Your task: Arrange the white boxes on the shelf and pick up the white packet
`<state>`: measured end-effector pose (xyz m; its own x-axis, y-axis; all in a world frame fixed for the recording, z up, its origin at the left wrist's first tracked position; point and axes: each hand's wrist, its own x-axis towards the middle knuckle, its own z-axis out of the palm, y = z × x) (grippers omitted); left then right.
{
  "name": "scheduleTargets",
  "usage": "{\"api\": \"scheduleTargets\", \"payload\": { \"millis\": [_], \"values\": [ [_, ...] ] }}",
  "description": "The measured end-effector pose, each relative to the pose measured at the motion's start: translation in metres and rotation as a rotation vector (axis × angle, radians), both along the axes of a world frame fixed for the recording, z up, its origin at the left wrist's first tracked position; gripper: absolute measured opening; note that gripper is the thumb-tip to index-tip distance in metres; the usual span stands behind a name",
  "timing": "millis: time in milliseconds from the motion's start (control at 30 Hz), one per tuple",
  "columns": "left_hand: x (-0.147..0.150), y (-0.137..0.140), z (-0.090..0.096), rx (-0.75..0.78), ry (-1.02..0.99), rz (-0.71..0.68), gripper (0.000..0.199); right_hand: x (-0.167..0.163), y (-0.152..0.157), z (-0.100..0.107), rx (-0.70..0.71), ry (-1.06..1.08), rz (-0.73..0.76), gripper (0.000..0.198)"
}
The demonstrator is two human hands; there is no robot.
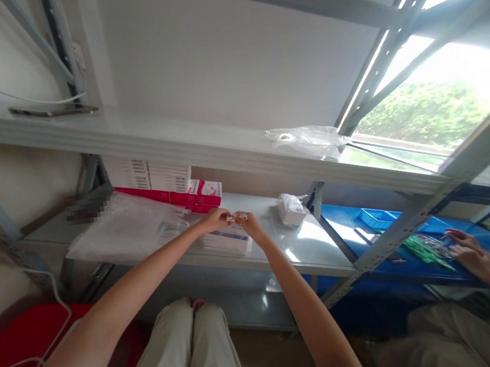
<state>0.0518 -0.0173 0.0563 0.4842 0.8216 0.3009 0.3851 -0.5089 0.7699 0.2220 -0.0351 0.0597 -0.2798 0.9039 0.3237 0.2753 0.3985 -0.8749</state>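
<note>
My left hand and right hand meet with fingers pinched close on a small white piece, too blurred to name. It is just above a stack of flat white boxes on the lower shelf. Left of my hands lies a clear plastic bag; red boxes sit beyond. Far right, a co-worker's hands are near green items.
</note>
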Motion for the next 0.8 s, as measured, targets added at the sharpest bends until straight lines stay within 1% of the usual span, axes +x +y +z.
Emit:
{"api": "scheduleTargets", "payload": {
  "millis": [100,167,233,300,400,500,567,633,667,733,800],
  "values": [
    [-0.010,0.004,0.004,-0.098,-0.066,-0.049,0.021,0.009,-0.003,0.006,0.118,-0.080,-0.013,0.017],
    [-0.015,0.004,0.002,-0.202,-0.114,-0.076,0.024,0.013,-0.003,0.009,0.170,-0.110,0.002,0.015],
    [-0.019,0.002,-0.002,-0.270,-0.157,-0.066,0.022,0.014,0.000,0.010,0.150,-0.089,0.035,0.017],
    [-0.020,-0.001,-0.006,-0.305,-0.205,-0.055,0.017,0.014,0.004,0.009,0.086,-0.036,0.066,0.018],
    [-0.020,-0.004,-0.003,-0.344,-0.200,-0.074,0.014,0.016,0.011,0.005,-0.015,0.017,0.090,0.022],
    [-0.019,-0.004,0.004,-0.373,-0.129,-0.106,0.015,0.022,0.014,0.005,-0.043,-0.055,0.137,0.022],
    [-0.018,-0.002,0.005,-0.393,-0.107,-0.124,0.020,0.025,0.014,0.011,-0.028,-0.147,0.169,0.019],
    [-0.017,0.002,0.001,-0.401,-0.134,-0.112,0.025,0.026,0.013,0.018,0.032,-0.266,0.159,0.014],
    [-0.016,0.004,-0.003,-0.401,-0.166,-0.091,0.025,0.025,0.012,0.022,0.085,-0.338,0.138,0.011],
    [-0.013,0.008,-0.012,-0.392,-0.229,-0.048,0.023,0.022,0.010,0.027,0.227,-0.506,0.071,0.010],
    [-0.009,0.013,-0.021,-0.377,-0.260,-0.034,0.025,0.016,0.009,0.026,0.392,-0.680,-0.045,0.010]
  ]
}}
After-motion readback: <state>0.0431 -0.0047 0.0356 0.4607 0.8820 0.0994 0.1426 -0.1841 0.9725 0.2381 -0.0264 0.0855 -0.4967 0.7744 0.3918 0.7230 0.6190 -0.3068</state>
